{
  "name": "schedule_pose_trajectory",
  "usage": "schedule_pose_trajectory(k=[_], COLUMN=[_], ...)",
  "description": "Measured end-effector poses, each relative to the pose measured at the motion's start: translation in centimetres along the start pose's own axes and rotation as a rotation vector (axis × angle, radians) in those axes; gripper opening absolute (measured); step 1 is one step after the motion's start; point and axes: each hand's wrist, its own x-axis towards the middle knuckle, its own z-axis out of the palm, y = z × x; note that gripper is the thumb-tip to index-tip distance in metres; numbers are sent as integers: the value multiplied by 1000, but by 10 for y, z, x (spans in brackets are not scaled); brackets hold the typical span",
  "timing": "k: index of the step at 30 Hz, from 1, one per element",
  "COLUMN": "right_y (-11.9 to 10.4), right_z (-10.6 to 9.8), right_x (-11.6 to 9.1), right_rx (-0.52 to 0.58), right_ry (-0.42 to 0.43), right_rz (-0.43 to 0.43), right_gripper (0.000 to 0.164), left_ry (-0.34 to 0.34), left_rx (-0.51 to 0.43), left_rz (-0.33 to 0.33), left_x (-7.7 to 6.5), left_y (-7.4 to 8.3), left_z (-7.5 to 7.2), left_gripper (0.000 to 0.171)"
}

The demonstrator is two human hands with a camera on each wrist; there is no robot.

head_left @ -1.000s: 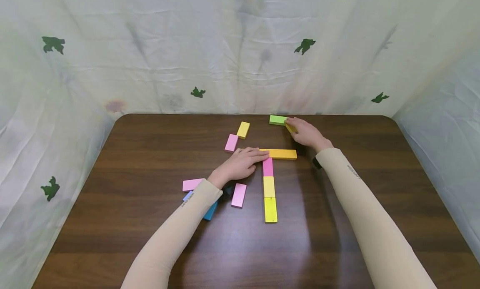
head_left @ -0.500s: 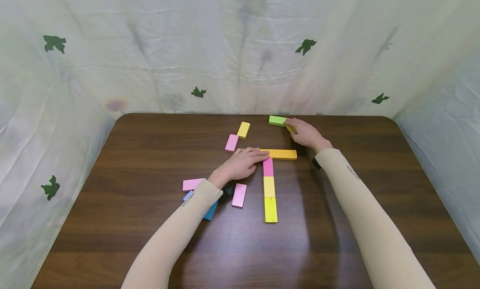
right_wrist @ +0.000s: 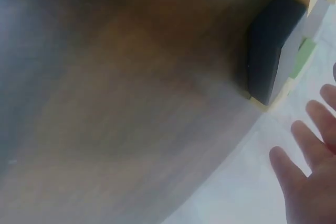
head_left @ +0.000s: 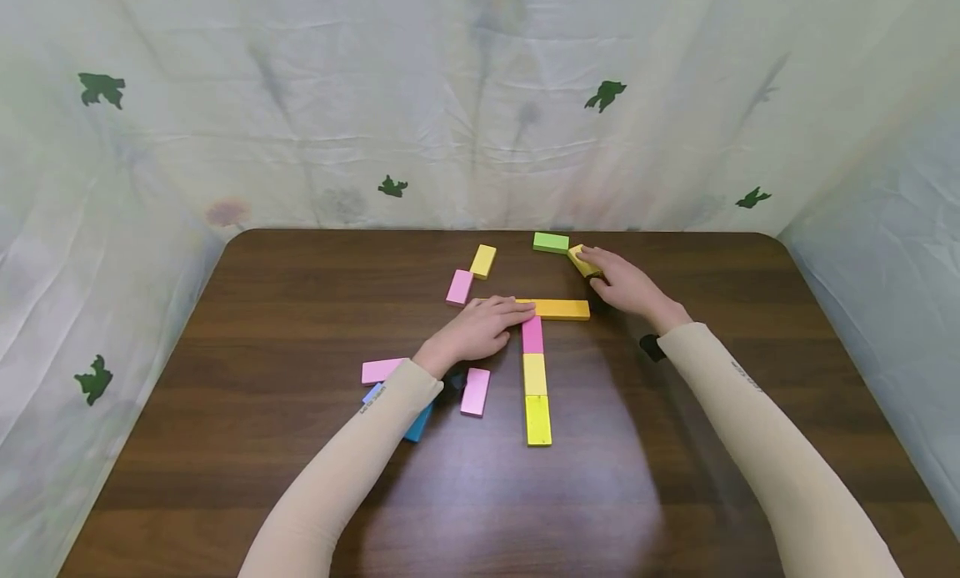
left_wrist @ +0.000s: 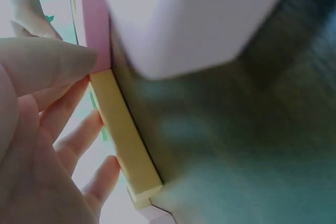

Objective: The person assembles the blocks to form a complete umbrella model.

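In the head view, my left hand (head_left: 482,324) lies over the left part of the orange crossbar (head_left: 562,309), its fingertips near the top of the pink block (head_left: 532,335). The left wrist view shows its fingers along the side of a yellow-orange block (left_wrist: 126,135). A yellow block (head_left: 535,374) and a brighter yellow block (head_left: 538,420) continue from the pink one towards me. My right hand (head_left: 633,286) is at a tilted yellow block (head_left: 582,262), fingers at its top and thumb at its near end. Its fingers are spread in the right wrist view.
A green block (head_left: 551,243) touches the tilted yellow one's corner. Another yellow block (head_left: 483,262) meets a pink block (head_left: 460,287) at back left. Pink blocks and a blue block (head_left: 418,424) lie around my left forearm. A dark block-shaped piece (right_wrist: 273,51) shows in the right wrist view.
My right hand has loosened and drawn slightly right and towards me, showing more of the tilted yellow block. My left hand stays over the orange crossbar.
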Motion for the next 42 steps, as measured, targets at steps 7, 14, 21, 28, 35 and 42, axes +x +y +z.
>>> schedule_pose_trajectory(k=[7, 14, 21, 28, 35, 42], right_y=[-3, -6, -9, -11, -15, -15], right_z=[3, 10, 16, 19, 23, 26], right_x=[-23, -38, -49, -55, -59, -63], right_rx=[19, 14, 21, -10, 7, 5], right_ry=[-15, -20, -33, -31, -39, -27], right_rz=[-12, -50, -97, -124, -127, -140], right_gripper=[52, 51, 48, 45, 45, 46], left_ry=[-11, -4, 33, 84, 116, 87], left_rx=[4, 14, 15, 4, -3, 25], left_rz=[-8, -7, 37, 17, -82, -200], left_x=[0, 1, 0, -3, -4, -3], left_y=[5, 7, 4, -10, -29, -40], left_z=[-4, -5, -9, -20, -31, -35], left_gripper=[47, 46, 45, 44, 43, 45])
